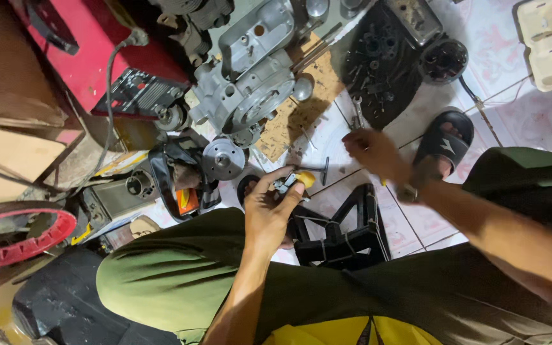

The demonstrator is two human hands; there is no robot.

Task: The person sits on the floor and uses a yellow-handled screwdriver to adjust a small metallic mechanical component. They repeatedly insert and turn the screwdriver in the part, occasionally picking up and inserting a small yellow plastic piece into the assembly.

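Observation:
My left hand is raised above my knee and grips a small metal part with a yellow piece. My right hand reaches out over the tiled floor with its fingers curled down; whether it holds anything is hidden. A T-shaped metal tool lies on the floor between the two hands. A wrench lies just beyond my right hand. A grey engine casing rests on a piece of board ahead of me.
A black tray of small parts and a round black part lie far right. My sandalled foot is on the tile. A black stool frame stands between my legs. A red machine and red wheel rim sit left.

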